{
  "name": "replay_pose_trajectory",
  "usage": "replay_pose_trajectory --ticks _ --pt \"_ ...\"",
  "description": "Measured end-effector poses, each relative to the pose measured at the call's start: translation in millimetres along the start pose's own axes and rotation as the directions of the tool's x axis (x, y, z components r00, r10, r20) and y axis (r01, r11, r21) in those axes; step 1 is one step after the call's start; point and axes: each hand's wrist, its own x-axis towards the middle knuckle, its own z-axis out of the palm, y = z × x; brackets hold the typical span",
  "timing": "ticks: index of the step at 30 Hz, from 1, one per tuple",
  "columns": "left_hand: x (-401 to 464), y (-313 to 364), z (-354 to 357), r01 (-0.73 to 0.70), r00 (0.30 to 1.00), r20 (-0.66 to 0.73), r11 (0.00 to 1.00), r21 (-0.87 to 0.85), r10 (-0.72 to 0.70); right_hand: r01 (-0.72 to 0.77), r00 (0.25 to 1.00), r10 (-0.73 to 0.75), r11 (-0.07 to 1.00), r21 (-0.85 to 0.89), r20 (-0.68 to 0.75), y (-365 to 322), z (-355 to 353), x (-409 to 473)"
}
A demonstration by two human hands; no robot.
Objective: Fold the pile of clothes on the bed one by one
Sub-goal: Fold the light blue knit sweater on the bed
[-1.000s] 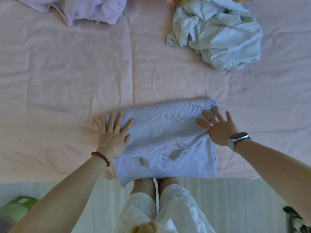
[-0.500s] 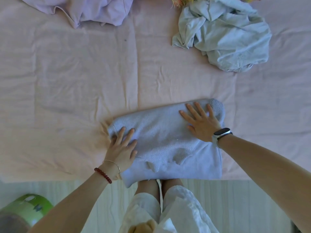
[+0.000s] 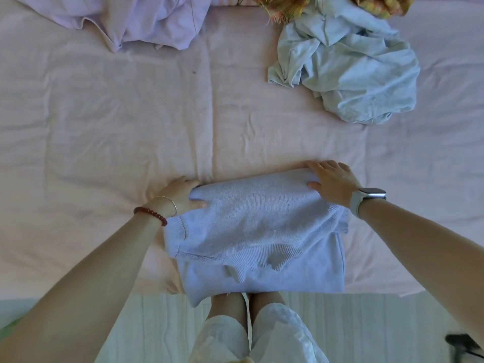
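A folded lavender knit sweater point(image 3: 258, 231) lies at the bed's point(image 3: 104, 132) near edge, six o'clock. The left hand point(image 3: 180, 195) grips its far-left corner, fingers tucked under the fold. The right hand point(image 3: 331, 183) grips the far-right corner, thumb on top. A crumpled pale-blue garment point(image 3: 353, 74) lies at one o'clock, a lilac one point(image 3: 136, 19) at eleven.
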Motion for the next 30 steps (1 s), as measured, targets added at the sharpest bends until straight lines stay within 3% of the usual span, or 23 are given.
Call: replay_pose_trajectory --ticks 2,6,9,12,15,17,19,21,23,27,30 --pt "-3 1 -3 0.004 1.0 0.02 1.0 -0.023 -0.004 -0.004 0.994 0.008 0.999 -0.036 0.108 1 -5 6" --pt "-20 1 5 0.03 0.998 -0.046 0.996 -0.085 -0.034 0.03 0.986 -0.026 0.999 -0.022 0.162 0 -11 1" --pt "-33 3 -5 0.008 0.992 -0.12 0.991 -0.136 -0.025 0.013 0.996 -0.015 1.0 0.017 0.084 1 -27 -9" --pt "-39 10 -37 -0.036 0.987 -0.163 0.993 -0.112 0.018 0.005 1.0 -0.005 1.0 0.005 -0.006 4 -46 -12" --pt "-38 21 -82 -0.094 0.954 -0.292 0.994 -0.057 0.073 -0.024 0.987 0.02 0.999 -0.023 -0.16 7 -72 -7" --pt "-35 31 -113 -0.077 0.891 -0.447 0.997 0.033 0.083 -0.057 0.953 0.048 0.998 -0.019 -0.299 7 -92 1" --pt "-33 40 -137 -0.028 0.764 -0.636 0.99 0.135 0.108 -0.045 0.867 0.048 0.999 0.018 -0.497 6 -108 10" --pt "-33 45 -147 -0.037 0.649 -0.734 0.972 0.234 0.201 -0.032 0.765 0.023 0.999 -0.003 -0.643 6 -116 14" --pt "-34 42 -141 -0.06 0.641 -0.702 0.932 0.357 0.31 -0.005 0.778 -0.022 0.999 -0.041 -0.628 5 -115 10" --pt "-41 20 -90 -0.085 0.731 -0.552 0.856 0.511 0.402 0.072 0.854 -0.154 0.981 -0.181 -0.496 6 -75 -13" --pt "-55 10 -40 -0.107 0.712 -0.537 0.825 0.554 0.453 0.131 0.883 -0.207 0.971 -0.202 -0.421 6 -33 -32"
